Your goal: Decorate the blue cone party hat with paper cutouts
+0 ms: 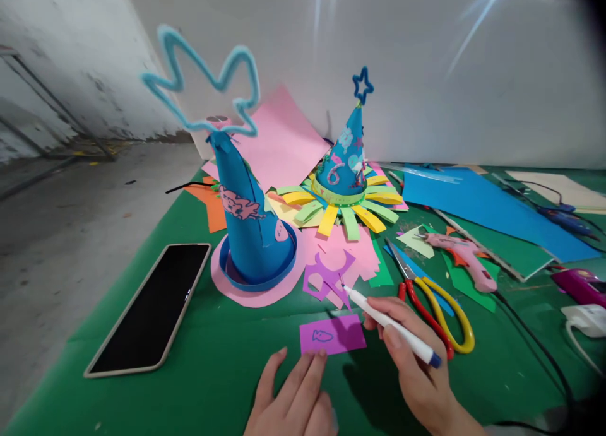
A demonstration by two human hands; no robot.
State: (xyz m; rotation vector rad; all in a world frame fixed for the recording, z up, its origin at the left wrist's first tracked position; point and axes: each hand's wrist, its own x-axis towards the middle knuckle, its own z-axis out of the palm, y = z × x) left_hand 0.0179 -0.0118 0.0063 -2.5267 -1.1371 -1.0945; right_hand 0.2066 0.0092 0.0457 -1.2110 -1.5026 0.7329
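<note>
A small purple paper rectangle (pixel 348 336) lies on the green table with a fish-like outline drawn on it in blue. My left hand (pixel 298 401) rests flat, fingertips on the paper's lower edge. In my right hand (pixel 416 354) is a white marker (pixel 392 322), gripped between thumb and fingers, its tip raised above the paper and its blue end towards me. Just beyond lie purple paper scraps (pixel 326 275). Behind them stands a blue paper cone hat (pixel 250 234) on a round pink base, topped by a light-blue fuzzy wire shape.
A phone (pixel 151 310) lies at the left. Scissors (pixel 430 297) with red and yellow handles and a pink glue gun (pixel 464 256) with its cord sit at the right. A second decorated cone hat (pixel 345 158) stands farther back, near blue paper sheets (pixel 487 202).
</note>
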